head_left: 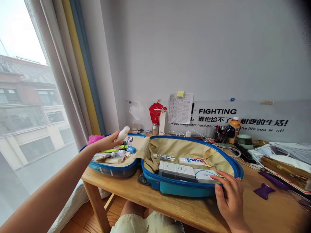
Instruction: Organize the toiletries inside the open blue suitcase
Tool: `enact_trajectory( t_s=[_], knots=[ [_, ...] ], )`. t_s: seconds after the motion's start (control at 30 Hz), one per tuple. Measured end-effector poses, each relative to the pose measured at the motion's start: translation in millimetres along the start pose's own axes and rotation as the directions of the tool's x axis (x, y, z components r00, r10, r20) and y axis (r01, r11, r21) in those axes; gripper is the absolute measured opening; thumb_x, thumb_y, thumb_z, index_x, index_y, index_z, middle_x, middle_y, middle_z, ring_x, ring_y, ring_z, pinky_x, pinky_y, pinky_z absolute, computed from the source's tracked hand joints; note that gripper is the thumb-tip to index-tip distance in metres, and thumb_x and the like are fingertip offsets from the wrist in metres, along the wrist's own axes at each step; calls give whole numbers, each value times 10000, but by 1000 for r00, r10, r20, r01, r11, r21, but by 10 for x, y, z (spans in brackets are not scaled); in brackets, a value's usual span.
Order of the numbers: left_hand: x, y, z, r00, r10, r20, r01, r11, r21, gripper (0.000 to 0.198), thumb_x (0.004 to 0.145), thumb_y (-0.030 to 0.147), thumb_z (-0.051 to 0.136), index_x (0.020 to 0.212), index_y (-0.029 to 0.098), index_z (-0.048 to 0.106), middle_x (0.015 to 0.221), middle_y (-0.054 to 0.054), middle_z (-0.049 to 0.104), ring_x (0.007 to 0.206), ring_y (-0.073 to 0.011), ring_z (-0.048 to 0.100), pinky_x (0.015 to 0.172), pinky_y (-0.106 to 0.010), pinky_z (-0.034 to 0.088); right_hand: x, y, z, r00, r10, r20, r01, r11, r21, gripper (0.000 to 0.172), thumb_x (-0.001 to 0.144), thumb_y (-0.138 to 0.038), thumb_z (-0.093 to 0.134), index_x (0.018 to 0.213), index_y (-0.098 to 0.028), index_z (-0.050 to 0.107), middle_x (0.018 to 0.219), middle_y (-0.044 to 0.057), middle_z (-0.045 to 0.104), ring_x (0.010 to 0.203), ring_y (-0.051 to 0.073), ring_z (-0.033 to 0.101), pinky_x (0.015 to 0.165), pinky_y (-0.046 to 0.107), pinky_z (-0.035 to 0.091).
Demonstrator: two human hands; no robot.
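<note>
My left hand (110, 142) is closed around a white bottle (124, 132), held above the left half of an open blue suitcase (179, 190). Below it lie a blue tube (131, 149) and several small toiletries. My right hand (230, 197) rests at the front right rim of the suitcase, fingers spread, with nothing in its grasp. Its fingertips reach over a white box (205, 175). In the same half are a longer white box (177, 170), a clear bottle (166, 158) and a toothpaste package (191, 160).
The suitcase stands on a wooden table (252, 207) near a curtained window. A pink mesh puff (95, 139) is at the far left. Behind stand a white lamp (162, 123) and an orange bottle (234, 130). To the right lie cables, a brown pouch (284, 168) and a purple wrapper (264, 191).
</note>
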State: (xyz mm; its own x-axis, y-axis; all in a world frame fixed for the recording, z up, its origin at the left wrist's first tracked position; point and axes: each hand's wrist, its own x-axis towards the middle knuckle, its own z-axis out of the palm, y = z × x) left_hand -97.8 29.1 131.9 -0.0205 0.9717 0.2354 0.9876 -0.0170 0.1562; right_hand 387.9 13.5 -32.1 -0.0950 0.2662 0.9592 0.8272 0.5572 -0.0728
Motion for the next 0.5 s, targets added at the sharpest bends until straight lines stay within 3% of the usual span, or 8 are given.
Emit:
enact_trajectory(
  t_s=[0.13, 0.3, 0.4, 0.5],
  knots=[
    [262, 593, 37, 971, 237, 35, -233, 968, -95, 533, 883, 481, 465, 1351, 231, 413, 1223, -67, 588, 1023, -216, 598, 898, -299, 482, 13, -14, -7, 1000, 7, 6, -7, 1000, 2, 241, 933, -311, 392, 955, -221, 615, 1075, 89, 621, 1057, 242, 562, 1013, 445, 317],
    [604, 1412, 482, 920, 368, 136, -360, 929, -81, 540, 868, 353, 579, 1360, 203, 416, 1283, -97, 555, 1128, -225, 572, 979, -342, 453, 20, -22, -15, 1000, 1, 6, -1, 1000, -5, 245, 938, -311, 382, 950, -221, 610, 1069, 91, 622, 1054, 241, 561, 1001, 442, 326],
    [742, 1702, 808, 904, 374, 209, -377, 926, -25, 483, 877, 327, 607, 1316, 178, 473, 1280, -107, 556, 1138, -236, 565, 980, -429, 465, 17, -21, -14, 1000, -2, 1, 2, 1000, -9, 245, 938, -308, 380, 957, -221, 609, 1071, 92, 622, 1054, 238, 562, 1002, 443, 328],
    [812, 1800, 1053, 892, 364, 268, -385, 922, 27, 403, 901, 366, 587, 1248, 170, 535, 1271, -99, 557, 1117, -235, 568, 938, -477, 494, 3, -12, -12, 1000, 3, 14, -2, 1000, -17, 250, 940, -318, 380, 957, -220, 609, 1068, 91, 622, 1055, 236, 562, 1008, 444, 326]
  ],
)
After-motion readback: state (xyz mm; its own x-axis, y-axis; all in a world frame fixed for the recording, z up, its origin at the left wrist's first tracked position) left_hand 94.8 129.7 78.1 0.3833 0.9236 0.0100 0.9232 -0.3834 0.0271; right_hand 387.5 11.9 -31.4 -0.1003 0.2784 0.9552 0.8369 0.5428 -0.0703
